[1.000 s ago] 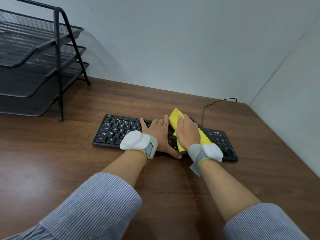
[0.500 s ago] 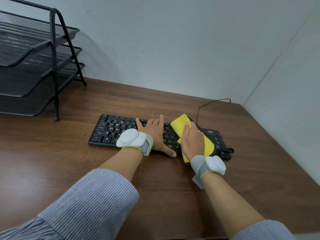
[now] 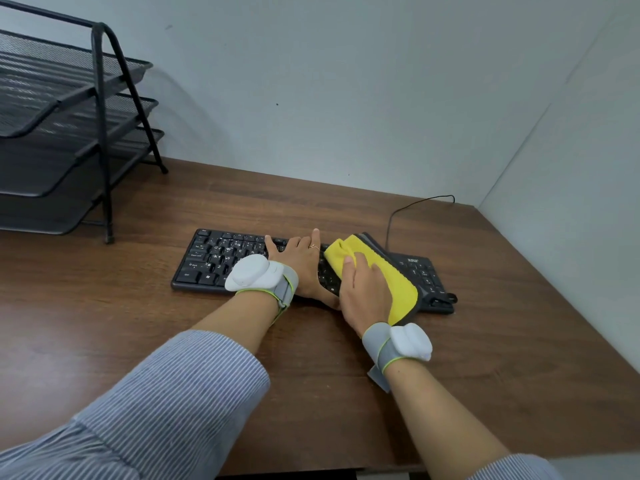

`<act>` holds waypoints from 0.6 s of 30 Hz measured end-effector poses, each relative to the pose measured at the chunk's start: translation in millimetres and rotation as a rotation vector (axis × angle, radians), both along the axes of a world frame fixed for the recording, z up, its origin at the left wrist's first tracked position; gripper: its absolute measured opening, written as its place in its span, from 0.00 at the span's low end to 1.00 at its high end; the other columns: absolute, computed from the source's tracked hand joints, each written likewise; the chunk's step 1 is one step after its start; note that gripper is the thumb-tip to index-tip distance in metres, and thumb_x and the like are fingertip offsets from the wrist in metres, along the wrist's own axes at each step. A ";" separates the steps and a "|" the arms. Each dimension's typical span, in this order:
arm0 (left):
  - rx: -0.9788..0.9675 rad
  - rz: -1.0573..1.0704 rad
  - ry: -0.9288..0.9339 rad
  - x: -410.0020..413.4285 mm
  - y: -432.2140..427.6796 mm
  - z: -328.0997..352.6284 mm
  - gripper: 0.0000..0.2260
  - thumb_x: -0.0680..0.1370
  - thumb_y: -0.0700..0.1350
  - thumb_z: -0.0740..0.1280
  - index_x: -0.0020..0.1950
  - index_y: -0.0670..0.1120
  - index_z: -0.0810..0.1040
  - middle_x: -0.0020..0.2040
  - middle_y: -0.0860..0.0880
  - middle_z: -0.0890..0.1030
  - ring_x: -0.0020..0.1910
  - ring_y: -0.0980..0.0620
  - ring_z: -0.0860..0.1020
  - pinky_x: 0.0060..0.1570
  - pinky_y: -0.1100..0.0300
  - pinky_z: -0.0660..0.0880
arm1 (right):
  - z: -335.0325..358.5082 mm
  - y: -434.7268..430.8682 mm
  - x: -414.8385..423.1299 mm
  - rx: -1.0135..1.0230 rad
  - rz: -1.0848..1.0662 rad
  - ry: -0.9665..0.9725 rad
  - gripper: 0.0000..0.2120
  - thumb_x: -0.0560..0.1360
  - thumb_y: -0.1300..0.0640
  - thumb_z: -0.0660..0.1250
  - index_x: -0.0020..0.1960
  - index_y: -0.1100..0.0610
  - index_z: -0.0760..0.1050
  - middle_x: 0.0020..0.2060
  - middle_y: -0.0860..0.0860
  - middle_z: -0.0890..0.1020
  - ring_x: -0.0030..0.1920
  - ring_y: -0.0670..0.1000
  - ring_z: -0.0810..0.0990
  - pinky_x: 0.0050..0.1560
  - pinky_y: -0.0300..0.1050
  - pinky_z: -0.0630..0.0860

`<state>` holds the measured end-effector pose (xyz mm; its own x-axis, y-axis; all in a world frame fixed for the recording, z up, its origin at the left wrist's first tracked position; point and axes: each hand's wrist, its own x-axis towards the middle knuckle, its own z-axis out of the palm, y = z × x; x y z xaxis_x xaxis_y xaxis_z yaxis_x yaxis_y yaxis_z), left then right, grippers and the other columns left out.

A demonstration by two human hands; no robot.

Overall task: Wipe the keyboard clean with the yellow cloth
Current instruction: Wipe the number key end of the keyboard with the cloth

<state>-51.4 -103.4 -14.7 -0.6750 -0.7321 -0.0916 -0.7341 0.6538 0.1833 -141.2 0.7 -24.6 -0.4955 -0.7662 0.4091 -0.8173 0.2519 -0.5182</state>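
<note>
While the right hand (image 3: pixel 363 292) presses the yellow cloth (image 3: pixel 398 282) down on the keyboard (image 3: pixel 221 258), the left hand (image 3: pixel 298 265) lies spread on the keys just beside it, prob. steadying the board.

R grip: palm down, fingers only lightly bent over the cloth. It's pressing, not pinching, as far as can be seen.

L grip: open & flat, nothing held, thumb at the near edge.

Cloth is folded and sits R of centre, btwn the main keys & the numpad. Its near end hangs over the front edge onto the table (image 3: pixel 138 323).

Keyboard's long axis runs L–R across the table, R end looking slightly nearer the person. The numpad lies bare just R of the cloth, so the R hand is nearer to it. Main keys lie L, partly under the L hand. My guess is the next stroke follows the long axis. Going L, the L hand would need to shift first.
</note>
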 end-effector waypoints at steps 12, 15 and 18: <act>-0.078 -0.010 0.021 9.7 11.1 2.6 0.60 0.60 0.76 0.64 0.76 0.44 0.37 0.77 0.50 0.51 0.76 0.50 0.46 0.66 0.30 0.38 | 1.0 24.2 8.9 -0.053 0.035 -0.018 0.12 0.80 0.53 0.51 0.40 0.56 0.65 0.29 0.53 0.69 0.38 0.61 0.70 0.40 0.49 0.62; -0.073 -0.002 0.029 25.0 10.5 2.7 0.60 0.58 0.77 0.62 0.76 0.46 0.38 0.78 0.51 0.49 0.76 0.51 0.44 0.66 0.32 0.36 | 2.8 25.9 6.2 -0.069 -0.054 -0.063 0.12 0.80 0.53 0.51 0.41 0.57 0.66 0.26 0.50 0.66 0.35 0.58 0.68 0.41 0.52 0.67; -0.064 0.041 -0.003 41.0 7.8 7.0 0.59 0.59 0.77 0.62 0.77 0.46 0.39 0.78 0.51 0.49 0.76 0.50 0.45 0.66 0.32 0.37 | 7.4 25.8 24.7 -0.044 0.029 -0.068 0.11 0.80 0.54 0.51 0.41 0.55 0.64 0.26 0.44 0.61 0.34 0.54 0.61 0.55 0.53 0.67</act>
